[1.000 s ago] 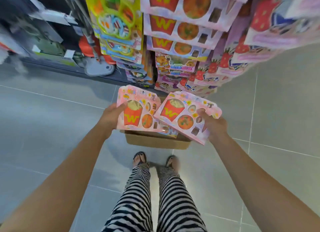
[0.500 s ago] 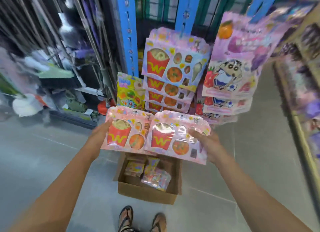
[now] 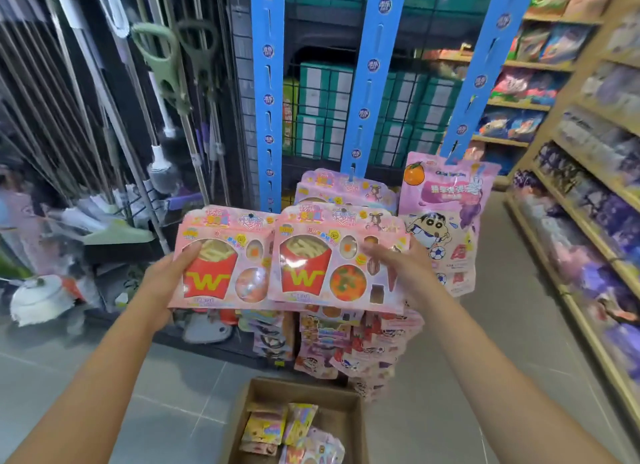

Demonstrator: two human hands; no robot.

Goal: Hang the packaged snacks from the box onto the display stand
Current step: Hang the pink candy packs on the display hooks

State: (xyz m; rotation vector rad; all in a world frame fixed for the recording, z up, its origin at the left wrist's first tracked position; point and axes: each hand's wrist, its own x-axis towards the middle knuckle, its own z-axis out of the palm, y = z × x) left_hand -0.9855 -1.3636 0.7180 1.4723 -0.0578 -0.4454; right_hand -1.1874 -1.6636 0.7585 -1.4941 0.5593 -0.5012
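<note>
Two flat pink snack packs printed with red fries cartons are held up side by side in front of the display stand. The left pack (image 3: 221,259) is gripped at its left edge by the left hand (image 3: 166,276), thumb on the front face and the other fingers hidden behind. The right pack (image 3: 337,259) is gripped at its right edge by the right hand (image 3: 401,269), fingers laid across the front; its left edge overlaps the left pack's right edge. Both grips are closed on their packs.

Behind them, three blue perforated hanging strips (image 3: 268,93) of the stand run upward. A matching pink pack (image 3: 346,186) hangs on the middle strip just behind the right pack, and a pale purple cartoon-printed pouch (image 3: 446,221) hangs on the right strip. More packs are seen hanging below the held ones.

On the grey tiled floor (image 3: 433,377), an open brown cardboard box (image 3: 341,422) with several small colourful snack packets (image 3: 277,432) inside is placed below.
</note>
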